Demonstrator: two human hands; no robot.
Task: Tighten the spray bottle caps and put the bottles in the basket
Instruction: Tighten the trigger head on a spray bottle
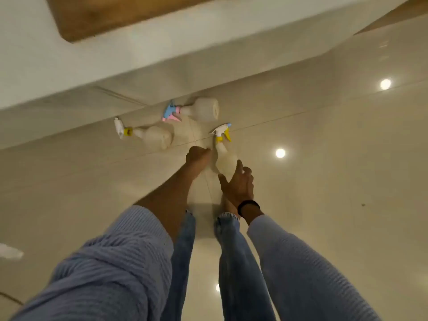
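Observation:
Three translucent white spray bottles lie on the glossy floor. The nearest bottle (pixel 225 162) has a yellow collar and a white and blue trigger pointing away from me. My right hand (pixel 238 185) has its fingers spread around this bottle's base, thumb on the left and forefinger on the right. My left hand (pixel 199 156) is curled beside the same bottle's shoulder, and I see nothing in it. Farther off lie a bottle with a blue and pink trigger (pixel 205 108) and a bottle with a white trigger and yellow collar (pixel 154 136). No basket is in view.
A white wall base (pixel 115 72) runs across behind the bottles, with a wooden panel (pixel 104 15) above it. My legs in blue jeans (pixel 234 251) stand under my arms. Ceiling lights reflect in the tiles (pixel 324 158). A white scrap (pixel 10 251) lies at the left edge.

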